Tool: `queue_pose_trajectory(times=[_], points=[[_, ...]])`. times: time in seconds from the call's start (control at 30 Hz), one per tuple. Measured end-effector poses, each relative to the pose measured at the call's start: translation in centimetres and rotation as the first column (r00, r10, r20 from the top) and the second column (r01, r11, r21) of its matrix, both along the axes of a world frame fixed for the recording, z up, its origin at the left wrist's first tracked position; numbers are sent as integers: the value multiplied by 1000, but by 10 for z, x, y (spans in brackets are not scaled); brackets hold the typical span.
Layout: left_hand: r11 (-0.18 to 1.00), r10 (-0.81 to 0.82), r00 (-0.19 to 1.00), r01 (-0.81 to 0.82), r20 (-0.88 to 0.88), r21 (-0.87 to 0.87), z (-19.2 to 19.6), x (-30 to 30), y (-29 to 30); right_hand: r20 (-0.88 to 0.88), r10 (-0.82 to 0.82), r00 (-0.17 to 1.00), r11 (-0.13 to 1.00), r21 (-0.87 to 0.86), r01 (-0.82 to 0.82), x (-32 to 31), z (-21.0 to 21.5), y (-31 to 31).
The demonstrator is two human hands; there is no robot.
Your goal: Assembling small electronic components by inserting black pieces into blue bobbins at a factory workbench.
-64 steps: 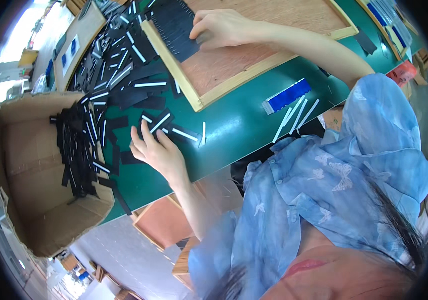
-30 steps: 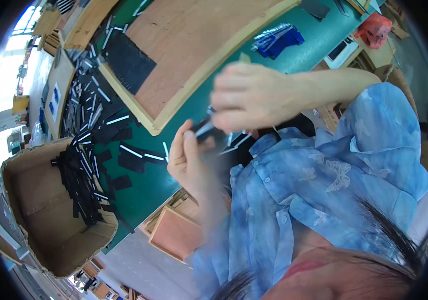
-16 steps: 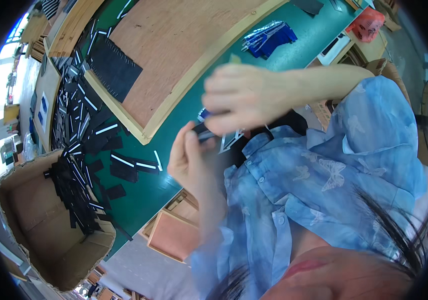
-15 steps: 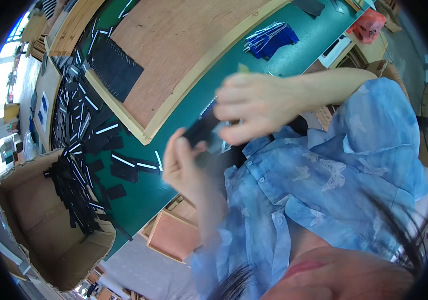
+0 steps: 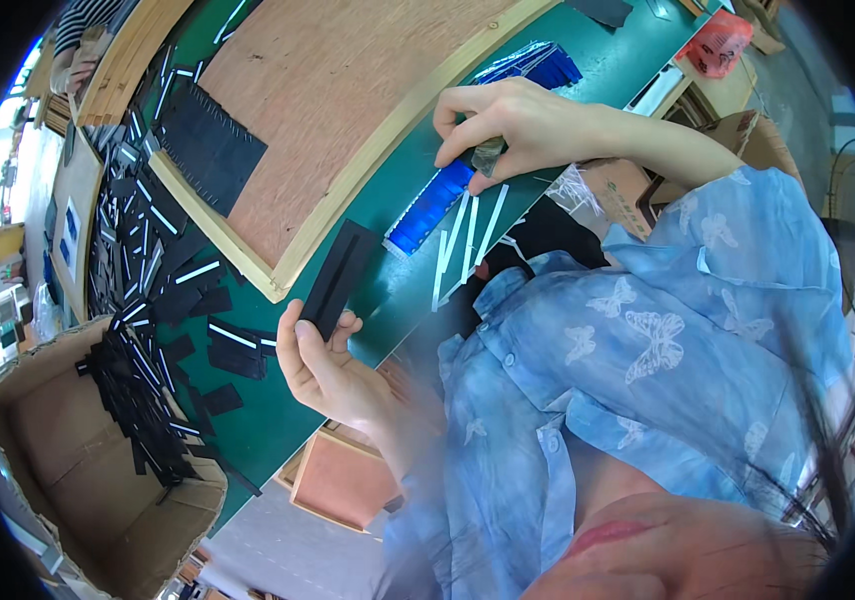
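Between the thumb and fingers of my left hand (image 5: 333,370) is a flat black strip (image 5: 341,275) with a raised band along its length, tilted up above the green table. My right hand (image 5: 518,125) is curled over the upper end of a blue strip-shaped piece (image 5: 430,212) lying on the table. A small olive-coloured thing (image 5: 489,158) shows in its grip; its kind is unclear. Several narrow white strips (image 5: 470,235) lie beside the blue piece, close to the table's near edge. Beyond my right hand rests a bundle of blue strips (image 5: 546,66).
A wood-framed board (image 5: 338,90) covers the far part of the green table (image 5: 283,400). Black pieces with white strips (image 5: 153,215) are heaped at left. An open cardboard box (image 5: 48,420) with black strips inside stands at lower left. Another person's hand (image 5: 78,70) appears at upper left.
My hands have moved apart. The left keeps the black strip, now in plain sight; the right has gone up and away to the blue piece. The white strips beside it have come into view.
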State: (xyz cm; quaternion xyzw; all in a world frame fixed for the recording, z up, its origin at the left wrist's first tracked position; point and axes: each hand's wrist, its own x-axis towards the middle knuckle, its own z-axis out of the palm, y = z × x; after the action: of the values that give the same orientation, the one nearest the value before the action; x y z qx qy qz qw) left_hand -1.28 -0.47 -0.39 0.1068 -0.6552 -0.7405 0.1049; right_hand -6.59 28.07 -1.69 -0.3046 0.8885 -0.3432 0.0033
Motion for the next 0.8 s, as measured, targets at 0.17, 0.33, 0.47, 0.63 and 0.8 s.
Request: queue_pose_trajectory(times=[0.17, 0.33, 0.47, 0.63, 0.8], points=[[1000, 3, 1000, -3, 3, -16, -3, 3, -4, -50, -25, 998, 1000, 3, 25, 4, 5, -2], [999, -28, 999, 28, 30, 20, -7, 0, -5, -147, -25, 989, 998, 58, 34, 13, 14, -1], [999, -22, 999, 20, 46, 37, -8, 1, -6, -339, 60, 939, 995, 97, -28, 15, 13, -1], [996, -73, 996, 69, 57, 58, -12, 2, -10, -585, 165, 794, 986, 102, -129, 21, 20, 2], [977, -184, 971, 164, 153, 136, -4, 3, 26, -361, 145, 921, 984, -47, -174, 25, 33, -16]])
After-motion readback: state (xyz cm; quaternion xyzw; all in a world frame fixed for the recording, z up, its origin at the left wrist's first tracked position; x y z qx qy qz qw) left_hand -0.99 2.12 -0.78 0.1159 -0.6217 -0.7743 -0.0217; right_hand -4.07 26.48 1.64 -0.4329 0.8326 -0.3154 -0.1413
